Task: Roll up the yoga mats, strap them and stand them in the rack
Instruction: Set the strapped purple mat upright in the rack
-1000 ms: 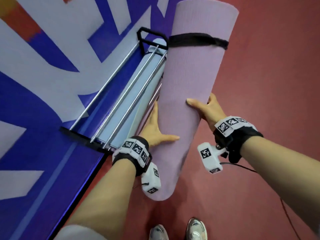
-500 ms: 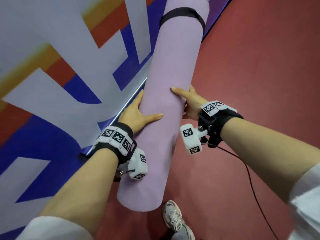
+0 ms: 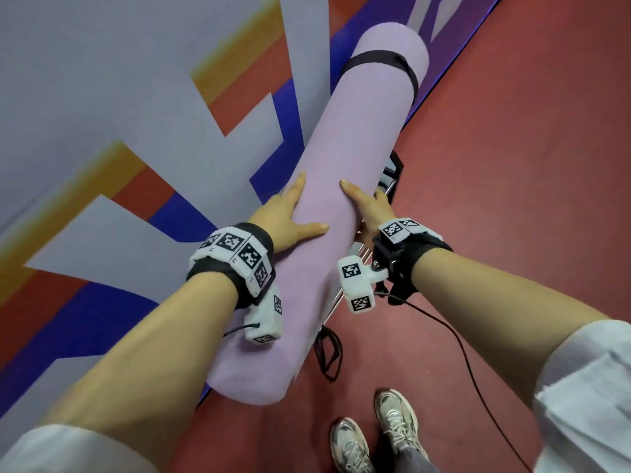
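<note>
A rolled lilac yoga mat [image 3: 345,158] runs from the lower middle up to the upper right, with a black strap [image 3: 379,61] around its far end. My left hand [image 3: 286,216] grips its left side and my right hand [image 3: 367,203] grips its right side, about midway along the roll. The metal rack [image 3: 389,180] is mostly hidden beneath the mat; only a black end frame and some chrome bars show at the mat's right edge.
A wall with blue, red, orange and grey shapes [image 3: 136,131] fills the left. Red floor [image 3: 512,165] lies to the right. My shoes [image 3: 372,435] stand at the bottom. A black cable [image 3: 454,332] trails from my right wrist, and a loose black strap [image 3: 329,353] hangs below the mat.
The mat, held in both hands, has swung over the rack and now covers most of it. The view has shifted toward the wall, and the light blue mat in the rack is no longer seen.
</note>
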`<state>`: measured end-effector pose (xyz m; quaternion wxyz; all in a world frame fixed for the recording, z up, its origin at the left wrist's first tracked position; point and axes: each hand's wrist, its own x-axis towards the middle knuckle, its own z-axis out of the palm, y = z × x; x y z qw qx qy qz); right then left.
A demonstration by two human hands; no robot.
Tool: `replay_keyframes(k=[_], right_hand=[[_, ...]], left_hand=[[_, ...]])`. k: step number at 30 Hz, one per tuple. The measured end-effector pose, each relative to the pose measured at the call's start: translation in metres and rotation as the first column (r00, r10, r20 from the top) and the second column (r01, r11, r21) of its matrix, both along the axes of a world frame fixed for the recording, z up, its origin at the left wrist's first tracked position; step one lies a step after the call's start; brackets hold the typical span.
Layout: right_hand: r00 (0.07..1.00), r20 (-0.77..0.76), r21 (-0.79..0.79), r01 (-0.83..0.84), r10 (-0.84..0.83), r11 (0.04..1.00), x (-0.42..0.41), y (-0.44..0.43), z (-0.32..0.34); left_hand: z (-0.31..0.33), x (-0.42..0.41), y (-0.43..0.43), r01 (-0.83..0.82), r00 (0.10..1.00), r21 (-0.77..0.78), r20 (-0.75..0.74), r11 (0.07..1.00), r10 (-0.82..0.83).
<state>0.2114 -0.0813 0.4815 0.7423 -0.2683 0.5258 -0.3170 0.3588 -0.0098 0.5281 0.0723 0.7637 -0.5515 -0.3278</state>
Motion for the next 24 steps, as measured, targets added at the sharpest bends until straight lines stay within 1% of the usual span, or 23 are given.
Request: replay_keyframes(k=[4, 8, 11, 13, 15, 18, 21, 22, 24], right_hand=[[1.000, 0.015, 0.009, 0.024, -0.024, 1.000, 0.018, -0.010, -0.004], [0.997, 0.012, 0.051, 0.071, -0.072, 0.996, 0.036, -0.009, -0.015], [0.999, 0.010, 0.109, 0.032, -0.034, 0.994, 0.041, 0.003, -0.028], [1.000, 0.014, 0.110, -0.023, 0.021, 0.994, 0.040, 0.012, -0.040], [0.998, -0.015, 0.076, -0.060, 0.061, 0.995, 0.039, 0.017, -0.045], [0.998, -0.045, 0.052, -0.043, 0.046, 0.998, 0.041, 0.013, -0.052], [0.995, -0.037, 0.170, -0.087, 0.094, 0.982, 0.054, 0.019, -0.051], [0.994, -0.019, 0.182, -0.098, 0.104, 0.978, 0.059, 0.021, -0.057], [0.996, -0.021, 0.135, -0.085, 0.089, 0.987, 0.069, 0.018, -0.074]], left_hand=[[-0.003, 0.005, -0.013, -0.001, 0.988, 0.081, 0.151, 0.997, -0.011], [-0.012, 0.016, -0.020, 0.019, 0.976, 0.073, 0.214, 0.997, -0.034], [-0.029, 0.021, -0.013, 0.022, 0.959, 0.145, 0.276, 0.989, -0.062], [-0.038, 0.021, -0.003, 0.012, 0.940, 0.181, 0.332, 0.983, -0.073], [-0.046, 0.021, 0.005, 0.017, 0.916, 0.160, 0.393, 0.987, -0.080], [-0.054, 0.015, 0.011, 0.011, 0.900, 0.068, 0.435, 0.998, -0.039], [-0.061, 0.023, 0.013, -0.070, 0.926, -0.028, 0.371, 0.997, 0.075], [-0.064, 0.027, 0.015, -0.109, 0.927, -0.024, 0.359, 0.994, 0.111], [-0.069, 0.032, 0.017, -0.160, 0.911, 0.021, 0.389, 0.987, 0.140]])
